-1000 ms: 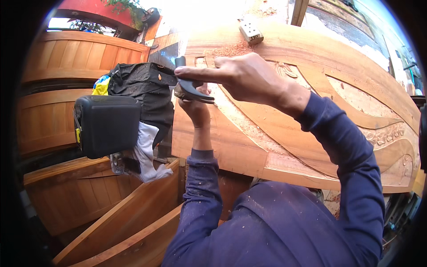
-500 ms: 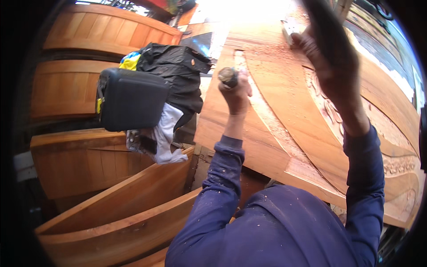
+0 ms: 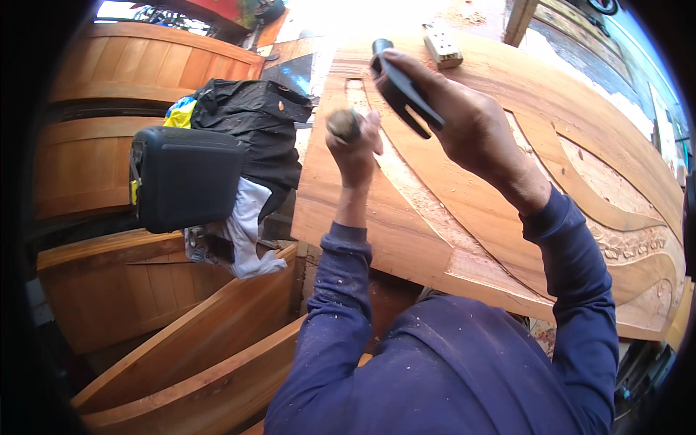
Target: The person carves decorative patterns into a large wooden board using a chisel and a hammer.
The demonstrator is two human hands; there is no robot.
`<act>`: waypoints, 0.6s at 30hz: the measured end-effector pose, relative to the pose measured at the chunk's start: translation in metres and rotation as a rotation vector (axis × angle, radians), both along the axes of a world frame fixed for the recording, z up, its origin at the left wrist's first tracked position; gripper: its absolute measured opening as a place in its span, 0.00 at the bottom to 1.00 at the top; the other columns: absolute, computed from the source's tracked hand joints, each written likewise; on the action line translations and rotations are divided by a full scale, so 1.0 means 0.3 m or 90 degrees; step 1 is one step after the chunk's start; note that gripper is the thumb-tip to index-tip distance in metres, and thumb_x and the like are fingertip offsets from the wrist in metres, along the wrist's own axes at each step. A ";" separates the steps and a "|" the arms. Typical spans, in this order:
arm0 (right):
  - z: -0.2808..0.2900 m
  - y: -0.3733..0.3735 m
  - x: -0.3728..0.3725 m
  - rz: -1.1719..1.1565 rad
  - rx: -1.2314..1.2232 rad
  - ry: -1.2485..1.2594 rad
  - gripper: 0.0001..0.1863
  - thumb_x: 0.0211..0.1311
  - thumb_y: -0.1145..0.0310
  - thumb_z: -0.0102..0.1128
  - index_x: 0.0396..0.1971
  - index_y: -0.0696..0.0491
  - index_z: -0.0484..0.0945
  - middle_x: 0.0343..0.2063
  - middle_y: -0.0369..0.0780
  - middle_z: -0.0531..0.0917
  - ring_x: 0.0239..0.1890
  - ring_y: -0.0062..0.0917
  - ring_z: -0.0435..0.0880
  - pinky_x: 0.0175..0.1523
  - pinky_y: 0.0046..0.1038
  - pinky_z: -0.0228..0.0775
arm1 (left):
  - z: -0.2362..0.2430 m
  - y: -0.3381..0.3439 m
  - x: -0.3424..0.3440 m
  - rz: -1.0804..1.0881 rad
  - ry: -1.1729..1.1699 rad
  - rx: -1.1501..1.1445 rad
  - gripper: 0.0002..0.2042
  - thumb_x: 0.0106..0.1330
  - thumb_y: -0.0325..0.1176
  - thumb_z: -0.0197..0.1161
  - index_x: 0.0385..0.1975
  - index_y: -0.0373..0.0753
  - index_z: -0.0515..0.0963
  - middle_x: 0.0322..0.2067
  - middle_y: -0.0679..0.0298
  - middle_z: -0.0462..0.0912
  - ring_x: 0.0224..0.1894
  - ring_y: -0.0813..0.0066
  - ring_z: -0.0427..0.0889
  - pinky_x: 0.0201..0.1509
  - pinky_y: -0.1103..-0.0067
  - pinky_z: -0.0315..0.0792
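A large wooden panel [image 3: 435, 217] with carved, curving channels lies before me, scattered with wood chips. My left hand [image 3: 355, 156] is closed around an upright chisel [image 3: 342, 125]. Its round wooden butt faces up and looks blurred, while the blade is hidden below my fist, over the upper end of the long carved groove [image 3: 413, 185]. Raised to the right of it, my right hand [image 3: 475, 119] grips a black claw hammer [image 3: 406, 94]. The hammer's round striking face points up and left, apart from the chisel butt, and the forked claw points down toward me.
A white power strip [image 3: 442, 47] rests at the panel's far side. To the left, a black hard case [image 3: 188, 177] sits against black sheeting [image 3: 246, 109] with a white cloth [image 3: 254, 232]. Panelled wooden doors [image 3: 159, 61] and curved boards [image 3: 196, 326] stand around the left side.
My right hand has swung the hammer down and left, nearer the chisel. My left hand keeps its hold on the chisel. The whole view has shifted a little.
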State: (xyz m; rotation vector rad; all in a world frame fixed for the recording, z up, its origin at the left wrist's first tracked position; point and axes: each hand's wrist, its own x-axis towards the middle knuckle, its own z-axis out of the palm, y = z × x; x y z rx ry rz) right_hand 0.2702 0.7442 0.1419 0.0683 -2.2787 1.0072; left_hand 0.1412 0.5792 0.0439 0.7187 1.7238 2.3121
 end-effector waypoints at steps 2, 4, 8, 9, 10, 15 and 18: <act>-0.043 0.008 0.022 -0.033 -0.084 0.030 0.39 0.64 0.85 0.57 0.72 0.36 0.68 0.56 0.45 0.84 0.51 0.36 0.89 0.51 0.33 0.83 | 0.038 0.044 -0.072 0.023 -0.057 0.008 0.15 0.70 0.30 0.68 0.21 0.39 0.71 0.10 0.70 0.67 0.10 0.81 0.67 0.14 0.81 0.62; -0.074 0.017 0.048 -0.040 -0.165 0.009 0.42 0.61 0.87 0.57 0.72 0.34 0.68 0.57 0.43 0.84 0.53 0.34 0.88 0.53 0.32 0.82 | 0.078 0.059 -0.124 0.045 -0.161 -0.024 0.14 0.68 0.30 0.67 0.23 0.42 0.69 0.11 0.71 0.65 0.09 0.81 0.64 0.13 0.80 0.62; -0.086 0.045 0.089 -0.045 -0.227 0.019 0.45 0.59 0.92 0.57 0.73 0.35 0.68 0.62 0.41 0.81 0.62 0.28 0.81 0.62 0.31 0.79 | 0.056 0.036 -0.051 0.041 -0.084 -0.008 0.13 0.69 0.29 0.66 0.23 0.42 0.69 0.11 0.71 0.66 0.09 0.83 0.63 0.13 0.80 0.63; -0.079 0.052 0.088 -0.045 -0.236 0.043 0.44 0.59 0.92 0.57 0.72 0.36 0.69 0.62 0.41 0.81 0.63 0.29 0.80 0.63 0.31 0.79 | 0.057 0.032 -0.022 0.046 -0.085 -0.005 0.14 0.69 0.29 0.66 0.22 0.41 0.70 0.11 0.70 0.66 0.10 0.82 0.64 0.13 0.80 0.63; -0.070 0.058 0.087 -0.045 -0.243 0.066 0.43 0.59 0.92 0.57 0.72 0.37 0.69 0.63 0.41 0.81 0.64 0.30 0.79 0.64 0.31 0.78 | 0.058 0.031 0.007 0.050 -0.087 -0.002 0.14 0.70 0.29 0.66 0.22 0.40 0.70 0.11 0.70 0.67 0.10 0.82 0.65 0.13 0.80 0.63; 0.032 0.065 0.056 0.028 -0.338 0.161 0.36 0.68 0.83 0.63 0.74 0.53 0.63 0.71 0.37 0.72 0.70 0.19 0.71 0.65 0.21 0.68 | 0.063 0.015 0.025 0.075 -0.064 0.015 0.15 0.70 0.27 0.65 0.21 0.40 0.68 0.12 0.70 0.68 0.10 0.81 0.66 0.14 0.81 0.65; 0.298 -0.031 -0.017 -0.113 -0.559 0.358 0.32 0.68 0.80 0.63 0.70 0.58 0.65 0.45 0.35 0.75 0.35 0.17 0.74 0.34 0.20 0.68 | 0.061 0.013 0.026 0.096 -0.074 -0.006 0.14 0.68 0.29 0.66 0.21 0.41 0.70 0.11 0.70 0.67 0.09 0.81 0.65 0.14 0.80 0.64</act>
